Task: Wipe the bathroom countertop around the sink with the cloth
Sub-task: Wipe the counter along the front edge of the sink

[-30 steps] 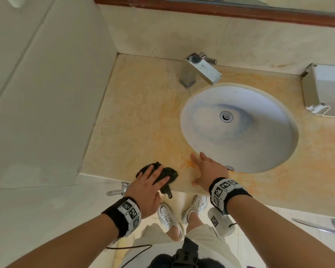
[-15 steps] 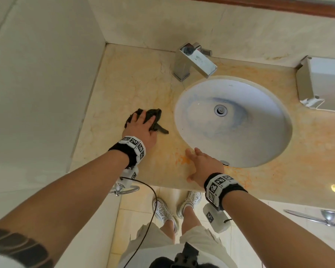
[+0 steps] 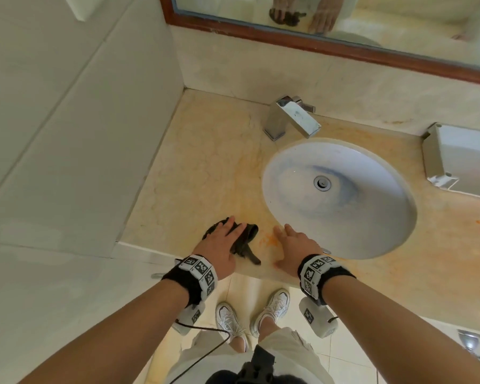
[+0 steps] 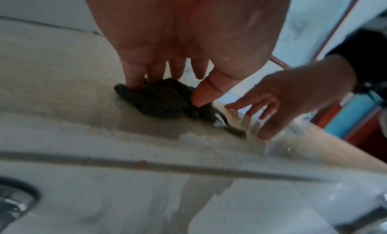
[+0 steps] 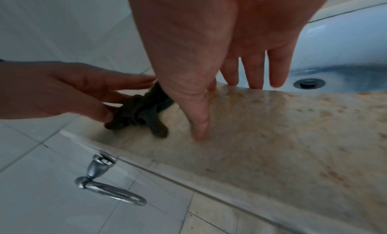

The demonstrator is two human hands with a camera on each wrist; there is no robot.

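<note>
My left hand [image 3: 219, 246] lay flat, fingers straight, pressing the dark crumpled cloth [image 3: 245, 242] on the surface [image 3: 205, 167] just left of the sink [image 3: 341, 239], at the front edge. My right hand [image 3: 295, 249] rested open, holding nothing, on the sink's near-left rim. Orange staining [image 3: 268, 241] (between my hands) remained, so I judged the wiping only partly done; the right side looked untouched. Beyond lay veined, polished stone, the smooth oval basin, then the angular chrome faucet [image 3: 291, 119].
</note>
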